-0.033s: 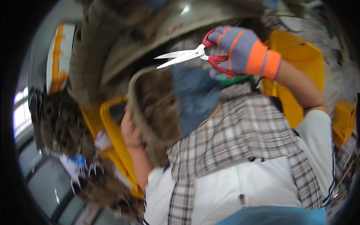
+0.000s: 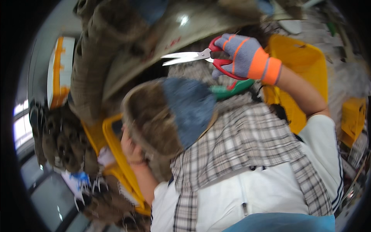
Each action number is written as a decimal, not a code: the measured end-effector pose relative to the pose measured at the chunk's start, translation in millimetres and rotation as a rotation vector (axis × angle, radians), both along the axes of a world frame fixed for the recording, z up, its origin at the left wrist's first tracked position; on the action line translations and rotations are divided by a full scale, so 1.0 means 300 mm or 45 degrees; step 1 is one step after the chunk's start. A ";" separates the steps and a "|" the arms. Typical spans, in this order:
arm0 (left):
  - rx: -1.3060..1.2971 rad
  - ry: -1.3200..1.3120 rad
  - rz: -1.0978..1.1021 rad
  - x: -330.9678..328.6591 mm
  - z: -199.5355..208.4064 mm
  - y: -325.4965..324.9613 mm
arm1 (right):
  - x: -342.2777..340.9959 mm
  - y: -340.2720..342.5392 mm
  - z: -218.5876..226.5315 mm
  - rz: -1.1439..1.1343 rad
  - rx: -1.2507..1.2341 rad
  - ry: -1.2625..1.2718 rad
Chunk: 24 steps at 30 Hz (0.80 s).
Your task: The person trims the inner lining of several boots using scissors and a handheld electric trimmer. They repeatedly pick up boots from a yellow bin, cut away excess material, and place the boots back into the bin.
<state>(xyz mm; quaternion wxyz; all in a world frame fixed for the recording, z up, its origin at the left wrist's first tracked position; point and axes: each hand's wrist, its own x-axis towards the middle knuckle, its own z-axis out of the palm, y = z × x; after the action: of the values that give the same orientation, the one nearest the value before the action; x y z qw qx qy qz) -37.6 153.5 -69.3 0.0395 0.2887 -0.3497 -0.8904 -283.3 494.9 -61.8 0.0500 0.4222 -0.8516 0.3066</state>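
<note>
My bare left hand grips the rim of a bowl-shaped brown hat with a fuzzy inside and a blue cloth panel. Its hollow faces up, beside the checked apron over my front. In a grey and orange glove, my right hand is closed on the red handles of a pair of scissors. Their blades are slightly parted, point left, and hang above the hat without touching it. Below the gloved hand lies a green tool with a red part.
Yellow crates stand at my right and left. A long stack of nested brown hats rises at the far left, with more brown pieces below it. A pale sheet-like surface with brown pieces lies ahead. A white box with orange tape is farther left.
The hat has shifted slightly left and tilted, showing more of its inside and blue panel. The scissor blades have drawn a little closer together. More of the green tool shows.
</note>
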 end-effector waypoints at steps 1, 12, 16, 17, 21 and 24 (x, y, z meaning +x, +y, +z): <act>-0.089 0.104 0.009 0.026 -0.009 -0.050 | -0.034 0.040 -0.019 -0.203 0.061 -0.097; -0.342 0.453 0.176 -0.052 0.077 -0.115 | -0.274 -0.071 -0.150 -0.556 0.601 -0.209; -0.224 0.607 0.218 -0.106 0.078 -0.088 | -0.351 -0.215 -0.128 -0.435 0.431 -0.101; -0.235 0.622 0.207 -0.124 0.064 -0.083 | -0.374 -0.222 -0.156 -0.421 0.441 -0.065; -0.395 0.638 0.081 -0.187 0.064 -0.045 | -0.386 -0.219 -0.226 -0.316 0.247 0.120; -0.508 0.659 0.014 -0.239 0.055 -0.011 | -0.195 -0.214 -0.017 -0.111 -0.340 -0.169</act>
<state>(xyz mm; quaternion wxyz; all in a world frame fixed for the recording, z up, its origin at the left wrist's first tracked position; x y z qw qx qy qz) -109.4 150.2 -52.8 0.1878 0.0412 -0.4942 -0.8478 -341.9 430.7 -66.9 0.0626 0.3531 -0.8223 0.4418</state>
